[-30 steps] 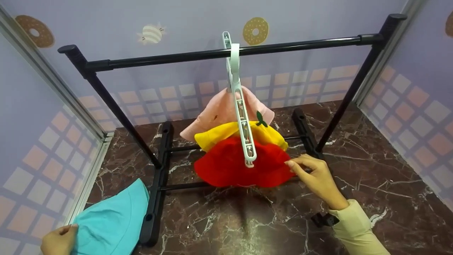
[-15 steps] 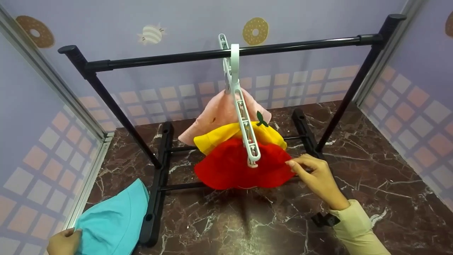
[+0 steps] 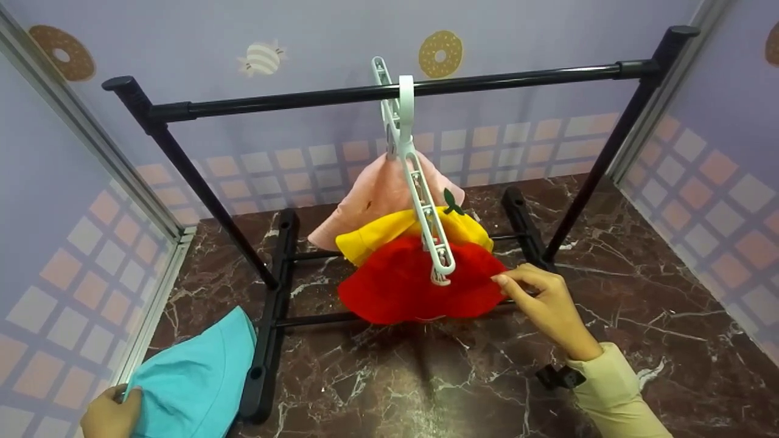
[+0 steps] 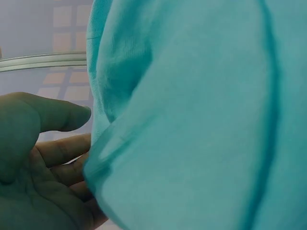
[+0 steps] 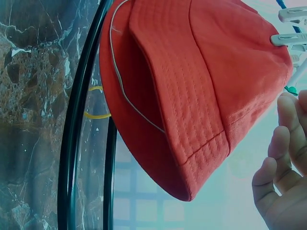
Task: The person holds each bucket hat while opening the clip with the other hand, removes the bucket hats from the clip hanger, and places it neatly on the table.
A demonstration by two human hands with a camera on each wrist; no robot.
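A light-blue bucket hat [image 3: 192, 377] is at the lower left in the head view. My left hand [image 3: 112, 413] is at its left edge. In the left wrist view, the thumb [image 4: 72, 116] lies right at the fabric's edge, while some fingertips are hidden behind the hat. A red bucket hat [image 3: 389, 292] hangs from a clip of a pale hanger [image 3: 429, 222]. In the head view, my right hand [image 3: 541, 298] has thumb and forefinger overlapping the red hat's right side. The right wrist view shows its other fingers [image 5: 279, 143] beside the crown, apart from the brim.
A yellow hat [image 3: 371, 234] with a green sprout and a pink hat [image 3: 359, 201] hang behind the red one. The hanger's hook sits over the black rack bar [image 3: 292, 100]. Rack feet [image 3: 258, 377] stand on the dark marbled table [image 3: 359, 383]. Patterned walls enclose it.
The hanger's front end has swung a little to the right, its back end to the left. My left hand has shifted slightly right against the blue hat. My right hand stays put.
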